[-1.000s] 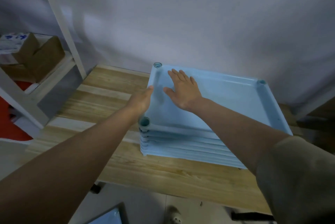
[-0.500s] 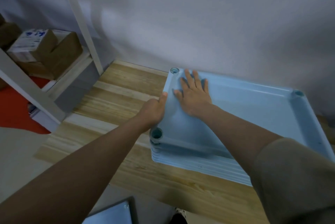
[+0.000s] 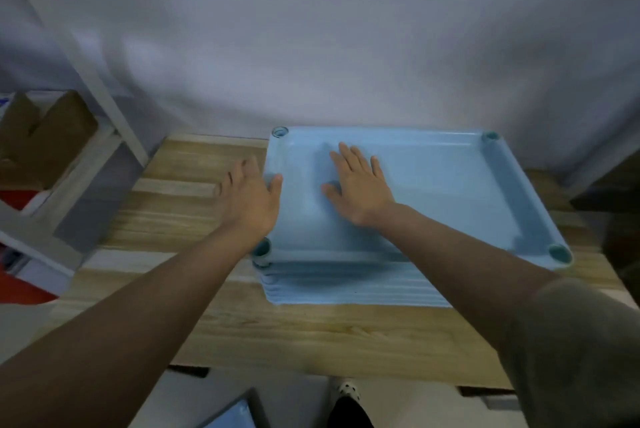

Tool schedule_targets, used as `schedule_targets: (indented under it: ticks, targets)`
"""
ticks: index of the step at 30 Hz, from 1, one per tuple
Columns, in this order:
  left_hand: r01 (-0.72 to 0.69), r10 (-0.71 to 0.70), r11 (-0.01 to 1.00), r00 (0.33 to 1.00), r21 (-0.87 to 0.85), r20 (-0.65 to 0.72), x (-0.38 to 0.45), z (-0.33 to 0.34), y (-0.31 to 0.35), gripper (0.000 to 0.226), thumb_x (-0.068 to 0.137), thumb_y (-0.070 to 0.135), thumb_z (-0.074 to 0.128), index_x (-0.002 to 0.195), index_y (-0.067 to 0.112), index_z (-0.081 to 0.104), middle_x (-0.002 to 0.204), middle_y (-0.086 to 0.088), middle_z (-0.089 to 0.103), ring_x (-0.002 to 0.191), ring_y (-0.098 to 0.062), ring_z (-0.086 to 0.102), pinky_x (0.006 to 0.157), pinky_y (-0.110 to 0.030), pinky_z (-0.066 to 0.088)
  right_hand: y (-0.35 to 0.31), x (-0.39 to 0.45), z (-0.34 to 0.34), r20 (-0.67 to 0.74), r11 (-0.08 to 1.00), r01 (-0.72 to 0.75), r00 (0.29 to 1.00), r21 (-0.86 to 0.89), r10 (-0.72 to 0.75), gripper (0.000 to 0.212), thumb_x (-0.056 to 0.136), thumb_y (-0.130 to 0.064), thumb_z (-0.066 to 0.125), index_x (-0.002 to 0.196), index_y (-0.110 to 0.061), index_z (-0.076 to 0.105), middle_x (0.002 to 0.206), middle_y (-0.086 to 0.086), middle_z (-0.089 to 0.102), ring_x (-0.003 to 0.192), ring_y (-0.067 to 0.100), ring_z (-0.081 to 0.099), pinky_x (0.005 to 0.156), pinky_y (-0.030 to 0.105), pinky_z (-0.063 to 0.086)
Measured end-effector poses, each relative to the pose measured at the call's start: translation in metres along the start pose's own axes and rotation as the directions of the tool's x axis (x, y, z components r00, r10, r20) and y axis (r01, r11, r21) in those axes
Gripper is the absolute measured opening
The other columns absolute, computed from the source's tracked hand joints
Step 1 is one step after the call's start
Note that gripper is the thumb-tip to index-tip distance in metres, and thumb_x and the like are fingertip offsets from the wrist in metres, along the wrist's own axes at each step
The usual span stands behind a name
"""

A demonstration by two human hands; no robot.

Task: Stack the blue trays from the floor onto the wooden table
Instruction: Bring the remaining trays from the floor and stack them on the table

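Stack of blue trays sits on the wooden tabletop by the wall. Right hand lies flat inside the top tray, fingers straight. Left hand is spread loose at its left rim, thumb touching.

blue trays smooth plastic, slight sheen; table matt grained wood.

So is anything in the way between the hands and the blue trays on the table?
Nothing visible. The right hand lies flat inside the top tray of the stack. The left hand is at its left edge, thumb touching the rim.
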State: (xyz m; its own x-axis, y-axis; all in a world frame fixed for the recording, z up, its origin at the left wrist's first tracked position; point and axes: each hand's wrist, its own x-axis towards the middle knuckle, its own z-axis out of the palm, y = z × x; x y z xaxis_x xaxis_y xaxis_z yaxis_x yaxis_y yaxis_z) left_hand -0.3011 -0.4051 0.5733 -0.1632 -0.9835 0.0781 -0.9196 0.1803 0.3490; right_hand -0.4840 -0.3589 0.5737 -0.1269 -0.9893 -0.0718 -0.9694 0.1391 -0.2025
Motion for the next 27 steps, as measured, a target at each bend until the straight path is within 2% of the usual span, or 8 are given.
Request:
schedule_targets:
  ticks: [2,4,8,12,16,21,24,27]
  targets:
    - [-0.188,0.188,0.981,0.982,0.049,-0.009,-0.002,0.0,0.019,0.066,0.098,0.051,0.035,0.151,0.014,0.023,0.156,-0.012,0.024,0.14,-0.031,0.026,0.114,-0.042,0.02,0.021,-0.02,-0.008,-0.044,0.997,-0.071,0.996,0.034,0.072,0.068,0.1,-0.045,0.034,0.155,-0.016,0.006,0.163,0.003,-0.005,0.149,0.019,-0.008,0.121,0.043,-0.007]
    - [-0.33,0.326,0.943,0.942,0.036,0.076,-0.008,0.006,0.051,0.069,0.096,0.057,0.032,0.154,0.022,0.016,0.162,-0.005,0.008,0.148,-0.026,0.009,0.12,-0.042,0.006,0.043,-0.037,-0.019,-0.108,0.986,-0.148,0.982,0.075,0.155,0.067,0.1,-0.046,0.036,0.154,-0.015,0.01,0.163,0.004,0.0,0.15,0.02,-0.003,0.121,0.042,-0.004]
    - [-0.47,0.453,0.883,0.842,-0.016,0.292,-0.038,0.023,0.122,0.074,0.091,0.07,0.027,0.154,0.035,0.01,0.163,0.003,-0.004,0.15,-0.025,-0.004,0.12,-0.048,-0.002,0.093,-0.065,-0.046,-0.231,0.933,-0.32,0.907,0.163,0.351,0.066,0.099,-0.045,0.04,0.152,-0.011,0.021,0.16,0.012,0.013,0.148,0.027,0.01,0.12,0.043,0.005]
    - [-0.467,0.414,0.884,0.797,0.015,0.44,-0.056,0.04,0.164,0.082,0.083,0.08,0.024,0.152,0.041,0.005,0.162,0.004,-0.01,0.149,-0.029,-0.009,0.118,-0.055,-0.004,0.15,-0.086,-0.07,-0.226,0.829,-0.52,0.799,0.206,0.558,0.063,0.097,-0.047,0.041,0.142,-0.004,0.035,0.147,0.021,0.038,0.136,0.036,0.034,0.112,0.044,0.026]
    - [-0.416,0.328,0.906,0.809,0.08,0.488,-0.061,0.052,0.187,0.09,0.073,0.09,0.024,0.15,0.046,0.008,0.162,0.004,-0.009,0.147,-0.036,-0.011,0.114,-0.062,-0.002,0.194,-0.105,-0.076,0.04,0.649,-0.553,0.777,0.523,0.629,0.052,0.099,-0.041,0.041,0.128,0.0,0.054,0.122,0.017,0.059,0.11,0.032,0.057,0.089,0.035,0.044]
    - [-0.395,0.281,0.903,0.843,0.172,0.458,-0.067,0.06,0.195,0.096,0.067,0.093,0.026,0.15,0.049,0.004,0.162,0.005,-0.01,0.147,-0.038,-0.011,0.113,-0.064,-0.001,0.215,-0.124,-0.061,0.318,0.326,-0.584,0.738,0.744,0.596,0.07,0.095,-0.059,0.038,0.142,-0.006,0.042,0.141,0.011,0.048,0.124,0.033,0.05,0.106,0.044,0.04]
    - [-0.39,0.279,0.901,0.855,0.188,0.437,-0.07,0.062,0.194,0.094,0.069,0.092,0.028,0.15,0.049,0.003,0.162,0.005,-0.01,0.147,-0.036,-0.011,0.114,-0.062,0.0,0.219,-0.127,-0.052,0.306,0.34,-0.565,0.756,0.752,0.579,0.077,0.095,-0.063,0.034,0.144,-0.004,0.038,0.144,0.011,0.044,0.126,0.032,0.046,0.101,0.039,0.038]
    - [-0.378,0.27,0.906,0.862,0.189,0.429,-0.071,0.063,0.195,0.093,0.07,0.091,0.028,0.15,0.05,0.003,0.162,0.006,-0.01,0.148,-0.034,-0.01,0.115,-0.06,0.0,0.218,-0.128,-0.051,0.265,0.375,-0.529,0.781,0.762,0.565,0.071,0.097,-0.059,0.031,0.14,-0.003,0.043,0.131,0.011,0.05,0.108,0.028,0.048,0.087,0.035,0.036]
